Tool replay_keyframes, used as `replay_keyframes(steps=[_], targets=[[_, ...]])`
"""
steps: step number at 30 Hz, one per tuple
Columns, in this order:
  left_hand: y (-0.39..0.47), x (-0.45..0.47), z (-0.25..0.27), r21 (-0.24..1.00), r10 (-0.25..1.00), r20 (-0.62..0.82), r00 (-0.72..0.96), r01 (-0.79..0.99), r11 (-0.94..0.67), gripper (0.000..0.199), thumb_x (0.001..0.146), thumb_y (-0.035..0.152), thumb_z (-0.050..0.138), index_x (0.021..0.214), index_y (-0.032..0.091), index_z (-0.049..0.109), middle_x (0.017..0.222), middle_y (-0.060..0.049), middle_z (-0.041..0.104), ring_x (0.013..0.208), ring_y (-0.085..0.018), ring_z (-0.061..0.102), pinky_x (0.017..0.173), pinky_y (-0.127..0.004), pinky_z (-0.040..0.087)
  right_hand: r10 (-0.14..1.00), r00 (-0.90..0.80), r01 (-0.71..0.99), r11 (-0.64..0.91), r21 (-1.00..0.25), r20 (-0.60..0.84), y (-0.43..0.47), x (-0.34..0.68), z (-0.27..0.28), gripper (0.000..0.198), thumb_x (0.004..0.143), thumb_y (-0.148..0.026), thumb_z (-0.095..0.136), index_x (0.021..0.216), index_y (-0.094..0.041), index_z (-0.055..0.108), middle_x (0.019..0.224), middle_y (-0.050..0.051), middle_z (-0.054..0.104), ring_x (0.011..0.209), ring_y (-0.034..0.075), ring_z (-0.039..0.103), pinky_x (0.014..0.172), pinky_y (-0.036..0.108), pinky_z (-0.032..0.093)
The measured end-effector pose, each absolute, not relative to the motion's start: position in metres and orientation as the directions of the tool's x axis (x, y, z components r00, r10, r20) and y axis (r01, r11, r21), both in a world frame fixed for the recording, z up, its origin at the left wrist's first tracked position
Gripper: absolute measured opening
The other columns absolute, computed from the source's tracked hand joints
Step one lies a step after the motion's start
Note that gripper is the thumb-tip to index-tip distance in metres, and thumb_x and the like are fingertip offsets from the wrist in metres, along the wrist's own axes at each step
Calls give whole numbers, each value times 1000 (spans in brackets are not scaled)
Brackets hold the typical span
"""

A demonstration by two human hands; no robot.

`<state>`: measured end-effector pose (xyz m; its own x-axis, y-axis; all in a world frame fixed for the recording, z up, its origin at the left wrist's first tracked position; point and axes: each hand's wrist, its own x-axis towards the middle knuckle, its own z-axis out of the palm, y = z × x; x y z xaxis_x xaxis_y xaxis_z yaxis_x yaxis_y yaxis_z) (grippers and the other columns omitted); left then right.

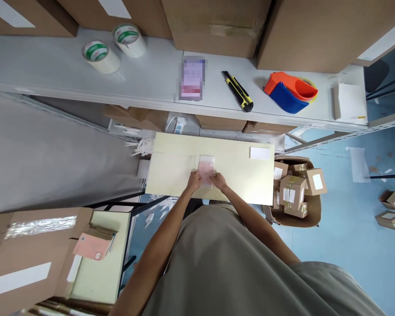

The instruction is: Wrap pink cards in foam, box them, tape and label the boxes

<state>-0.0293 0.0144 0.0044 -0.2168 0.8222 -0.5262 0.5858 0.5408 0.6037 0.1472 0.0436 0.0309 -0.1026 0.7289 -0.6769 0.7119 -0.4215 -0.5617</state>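
Observation:
A flat pink packet (pixel 205 170) lies over the pale yellow tabletop (pixel 240 175), with what looks like clear film showing past its upper and lower ends. My left hand (pixel 194 181) pinches its left edge, fingers closed. On the opposite edge, my right hand (pixel 219 180) is also closed on the packet near its lower right. A white label (pixel 260 153) rests on the tabletop, up and to the right of my hands.
Tape rolls (pixel 102 57), a yellow-black box cutter (pixel 238 91) and an orange-blue tape dispenser (pixel 290 92) sit on the grey shelf (pixel 158 92). A large carton (pixel 312 210) of small boxes stands right. More pink packets (pixel 92 246) lie on the left side table.

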Motion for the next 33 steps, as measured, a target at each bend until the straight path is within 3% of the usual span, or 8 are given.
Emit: replay_keyframes(steps=[6,10,14,16,19,21,25,33], targets=[[8,-15,1,693,822,-545,-164,465,552,39,84,17,70,121,12,80,124,-17,78,115,-29,74,114,-44,58,744,-72,672,-456,-584,-664,39,147,30,7,96,-26,71,95,-23,65,87,3,75,83,22,69,71,27,47],[6,-4,12,744,823,-554,-129,368,558,34,85,23,78,117,13,81,123,-19,80,115,-33,77,111,-48,60,794,-76,647,-421,-636,-603,39,146,43,17,92,-21,68,83,-26,54,76,-1,66,79,20,60,71,27,40],[9,-18,36,789,836,-533,-133,280,547,40,93,43,79,122,15,80,130,-20,82,123,-33,78,112,-47,61,835,-104,598,-381,-705,-540,42,152,70,17,94,-30,67,83,-26,55,75,-2,64,78,19,57,71,27,40],[12,-31,55,823,849,-498,-177,210,527,50,95,52,77,129,16,77,143,-21,78,136,-33,74,117,-45,58,856,-147,478,-377,-793,-496,44,157,91,22,95,-44,69,89,-25,60,78,-2,66,79,19,59,71,26,44],[17,-47,93,882,861,-470,-194,-51,469,74,86,65,86,141,18,72,155,-22,72,144,-34,70,117,-44,58,891,-257,80,-366,-927,-374,44,166,130,46,89,-66,76,102,-22,69,86,0,72,80,19,62,73,28,51],[19,-51,124,875,886,-456,-86,-228,428,85,75,72,94,137,18,76,146,-22,77,137,-36,74,111,-46,62,902,-296,-108,-358,-927,-314,42,171,159,57,84,-72,83,108,-21,72,86,1,73,75,18,61,69,29,50],[19,-46,184,860,915,-400,51,-325,394,75,66,79,99,108,18,86,113,-17,87,116,-38,81,98,-48,66,911,-289,-182,-355,-917,-295,39,175,203,58,80,-71,91,107,-21,78,78,-1,70,66,15,55,60,28,45],[11,-44,214,969,966,-238,-97,-86,230,58,83,78,86,82,20,79,75,-1,70,74,-19,64,72,-31,53,930,-257,-136,-306,-942,-265,31,166,217,62,84,-74,89,118,-23,79,110,8,85,97,26,77,84,36,63]])
